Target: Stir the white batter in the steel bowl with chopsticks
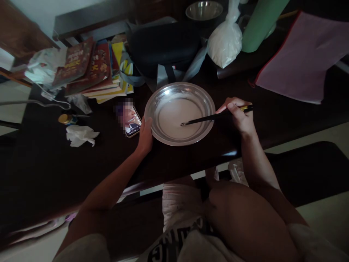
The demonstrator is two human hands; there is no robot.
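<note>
A wide steel bowl [203, 103] holding pale whitish liquid sits on the dark table [43, 160] in front of me. My left hand [145, 136] grips the bowl's near-left rim. My right hand [238, 114] holds black chopsticks [207, 118] whose tips dip into the liquid near the bowl's middle.
A phone [132, 122] with a lit screen lies just left of the bowl. Crumpled tissue [80, 135] and a small jar [67, 119] lie farther left. Stacked books [92, 69], a dark bag [163, 47], a white plastic bag [225, 42], a green cylinder [259, 23], a pink folder [302, 58] and another steel bowl [204, 10] crowd the back.
</note>
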